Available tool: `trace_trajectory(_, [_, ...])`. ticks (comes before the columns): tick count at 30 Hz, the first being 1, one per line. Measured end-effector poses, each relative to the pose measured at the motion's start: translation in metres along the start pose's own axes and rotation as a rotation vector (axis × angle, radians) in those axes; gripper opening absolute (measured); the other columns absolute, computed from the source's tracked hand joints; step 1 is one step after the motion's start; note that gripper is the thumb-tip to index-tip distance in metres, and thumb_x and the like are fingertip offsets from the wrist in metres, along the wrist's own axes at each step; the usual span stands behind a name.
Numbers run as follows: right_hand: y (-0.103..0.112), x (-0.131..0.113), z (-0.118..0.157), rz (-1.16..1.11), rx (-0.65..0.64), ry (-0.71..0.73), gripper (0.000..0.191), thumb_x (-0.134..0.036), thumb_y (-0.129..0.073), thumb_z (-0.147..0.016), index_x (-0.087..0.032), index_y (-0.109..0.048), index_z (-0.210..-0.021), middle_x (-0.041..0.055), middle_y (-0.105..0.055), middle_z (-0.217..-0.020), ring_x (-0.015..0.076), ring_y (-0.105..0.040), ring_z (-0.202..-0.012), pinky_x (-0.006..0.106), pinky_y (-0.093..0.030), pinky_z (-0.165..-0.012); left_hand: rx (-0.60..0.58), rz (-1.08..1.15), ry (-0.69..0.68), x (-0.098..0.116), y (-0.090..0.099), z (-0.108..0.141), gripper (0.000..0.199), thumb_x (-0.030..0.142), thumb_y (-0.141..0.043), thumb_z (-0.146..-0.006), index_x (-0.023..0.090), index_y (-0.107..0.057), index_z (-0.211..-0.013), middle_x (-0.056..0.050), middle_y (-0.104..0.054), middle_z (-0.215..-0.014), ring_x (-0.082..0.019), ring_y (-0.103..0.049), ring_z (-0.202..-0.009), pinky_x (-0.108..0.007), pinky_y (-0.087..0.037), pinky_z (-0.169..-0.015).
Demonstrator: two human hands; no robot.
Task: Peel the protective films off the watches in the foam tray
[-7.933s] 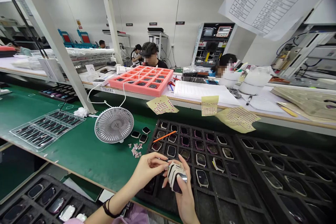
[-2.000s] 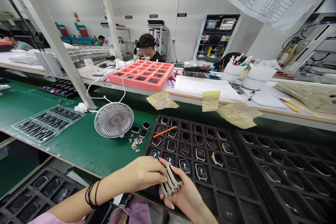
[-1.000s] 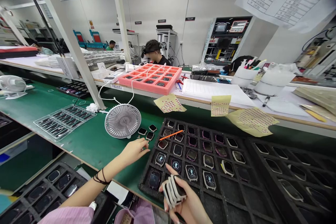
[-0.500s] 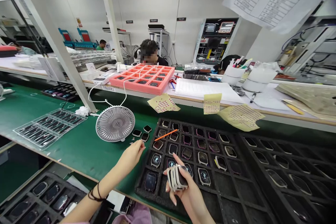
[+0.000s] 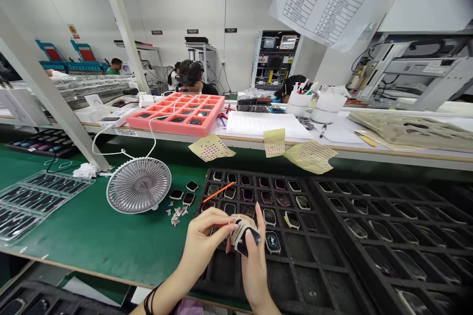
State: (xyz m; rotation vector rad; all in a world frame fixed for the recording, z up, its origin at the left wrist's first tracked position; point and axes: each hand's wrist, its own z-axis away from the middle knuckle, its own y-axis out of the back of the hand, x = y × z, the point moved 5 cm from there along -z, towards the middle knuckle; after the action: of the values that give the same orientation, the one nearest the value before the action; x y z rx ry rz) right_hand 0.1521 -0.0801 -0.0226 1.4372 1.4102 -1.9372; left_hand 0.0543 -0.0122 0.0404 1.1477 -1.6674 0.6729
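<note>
In my right hand (image 5: 254, 263) is a small stack of smartwatch cases (image 5: 244, 240), with the thumb across the dark top face and the index finger stretched out. My left hand (image 5: 206, 234) pinches at the stack's left edge; whatever is between its fingertips is too small to make out. Both hands are above a black foam tray (image 5: 283, 275), whose compartments hold watch cases such as a lit one (image 5: 273, 241). An orange stick (image 5: 219, 192) lies across the tray's far left part. Some compartments are hidden behind my hands.
Three loose watch cases (image 5: 188, 199) and small paper scraps (image 5: 177, 214) lie on the green mat (image 5: 111, 246) beside a round fan (image 5: 142, 184). A second foam tray (image 5: 373, 256) stands right. Above is a shelf with a pink foam tray (image 5: 201, 129); people sit beyond.
My left hand has moved right from beside the loose watch cases to the stack. The stack has turned in my right hand. The camera view has shifted right.
</note>
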Motion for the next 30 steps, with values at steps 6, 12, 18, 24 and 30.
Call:
trace_trajectory(6, [0.003, 0.004, 0.003, 0.041, 0.025, 0.057, 0.074, -0.050, -0.049, -0.088, -0.037, -0.007, -0.147, 0.0049, -0.049, -0.126, 0.0232, -0.048, -0.116, 0.046, -0.032, -0.104, -0.055, 0.038, 0.067, 0.004, -0.011, 0.003, 0.020, 0.033, -0.067, -0.080, 0.021, -0.077, -0.092, -0.003, -0.059, -0.074, -0.010, -0.054, -0.053, -0.021, -0.049, -0.045])
trace_trajectory(12, [0.002, 0.002, 0.004, 0.057, 0.030, 0.094, 0.074, -0.049, -0.046, -0.090, -0.035, -0.004, -0.148, 0.0069, -0.048, -0.125, 0.0239, -0.048, -0.116, 0.046, -0.034, -0.102, -0.066, -0.013, 0.018, 0.003, -0.012, 0.007, 0.019, 0.032, -0.067, -0.081, 0.023, -0.077, -0.094, -0.003, -0.060, -0.070, -0.010, -0.053, -0.056, -0.021, -0.048, -0.052])
trace_trajectory(18, [0.003, 0.002, 0.002, 0.125, 0.044, 0.146, 0.071, -0.047, -0.047, -0.090, -0.034, -0.009, -0.148, 0.0071, -0.049, -0.125, 0.0234, -0.048, -0.115, 0.044, -0.035, -0.101, -0.064, -0.083, -0.032, 0.002, -0.014, 0.012, 0.022, 0.034, -0.062, -0.085, 0.024, -0.075, -0.099, -0.002, -0.058, -0.068, -0.012, -0.053, -0.060, -0.022, -0.046, -0.056])
trace_trajectory(24, [0.009, -0.003, 0.001, 0.131, 0.065, 0.198, 0.069, -0.046, -0.047, -0.090, -0.034, -0.011, -0.147, 0.0081, -0.049, -0.126, 0.0245, -0.051, -0.112, 0.048, -0.036, -0.099, -0.468, 0.007, 0.202, -0.011, -0.025, 0.025, 0.045, 0.040, -0.046, -0.093, 0.021, -0.053, -0.133, 0.004, -0.047, -0.052, -0.008, -0.036, -0.044, -0.019, -0.034, -0.044])
trace_trajectory(30, [0.011, -0.008, -0.001, 0.184, 0.059, 0.152, 0.068, -0.048, -0.047, -0.090, -0.035, -0.013, -0.147, 0.0067, -0.052, -0.125, 0.0225, -0.055, -0.107, 0.044, -0.042, -0.095, -0.704, 0.016, 0.311, -0.025, -0.028, 0.031, 0.062, 0.032, -0.044, -0.095, 0.018, -0.018, -0.149, 0.011, -0.038, -0.045, -0.006, -0.030, -0.037, -0.015, -0.030, -0.042])
